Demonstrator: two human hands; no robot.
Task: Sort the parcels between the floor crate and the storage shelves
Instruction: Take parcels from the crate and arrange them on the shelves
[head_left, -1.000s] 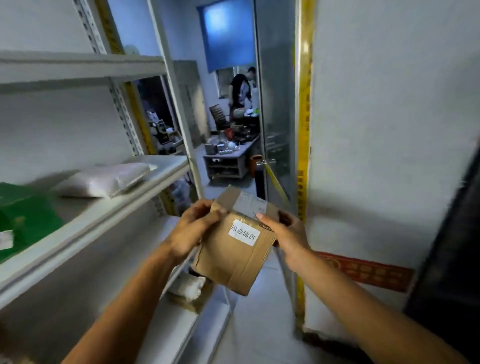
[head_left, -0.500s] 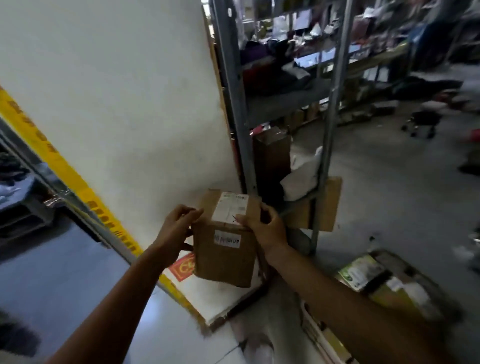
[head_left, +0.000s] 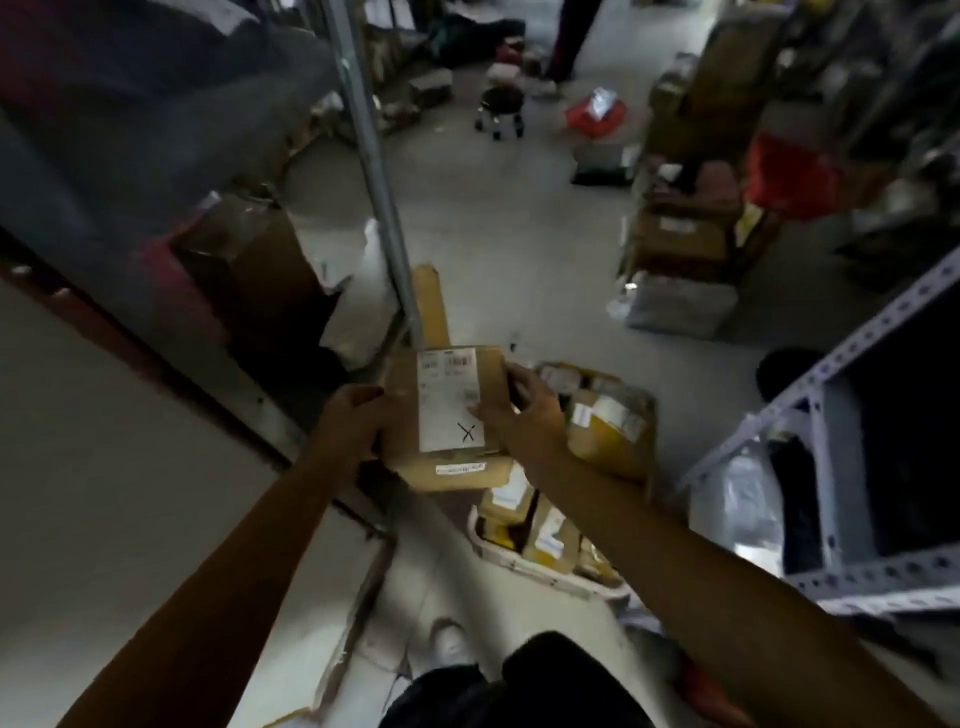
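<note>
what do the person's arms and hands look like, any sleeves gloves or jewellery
Both forearms are bare all the way to the frame edges, with no sleeve in view. The left hand and the right hand wear no gloves. No watch, bracelet or ring shows, though the picture is dim and slightly blurred, so something small could be missed.

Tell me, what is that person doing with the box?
A person is holding a small brown cardboard box with both hands: the left hand grips its left side and the right hand grips its right side. A white shipping label with a black X faces up. Just below and to the right, a pale floor crate is packed with more brown and yellow parcels. Grey metal shelves with boxes stand to the left. The box is not set down yet.
</note>
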